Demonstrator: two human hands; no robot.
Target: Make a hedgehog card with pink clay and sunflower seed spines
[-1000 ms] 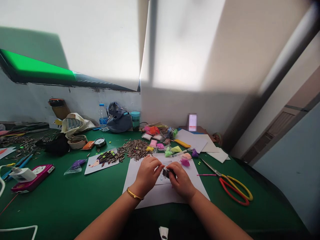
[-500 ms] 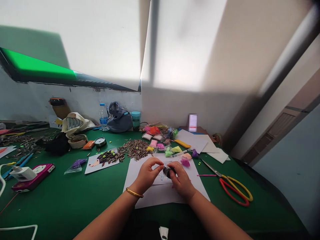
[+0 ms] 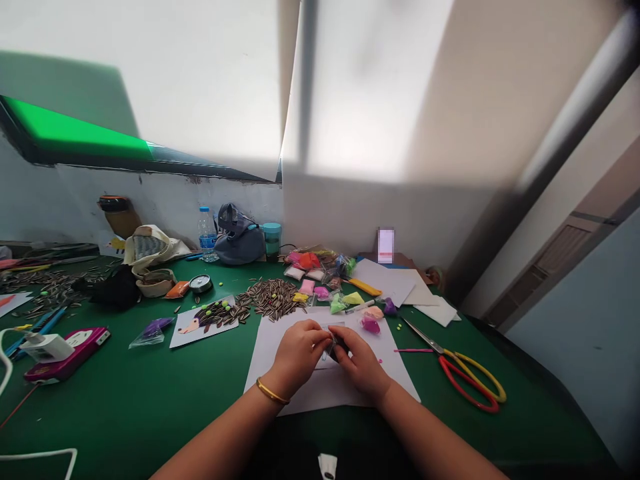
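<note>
Between both hands is a small clear plastic bag of black clay, mostly covered by fingers. My left hand, with a gold bangle at the wrist, pinches the bag's edge. My right hand is curled around the dark lump from the other side. Beneath them lies a large white sheet of paper with a smaller drawing on it, largely hidden by the hands. A magenta clay packet rests on the sheet just beyond my right hand.
Large scissors with red and yellow handles lie at the right. A heap of sunflower seeds and several coloured clay packets sit beyond the paper. At the left are a hedgehog picture, a purple packet and a magenta power strip.
My left hand has moved slightly right and down, closer to my right hand. Its fingers now cover more of the bag.
</note>
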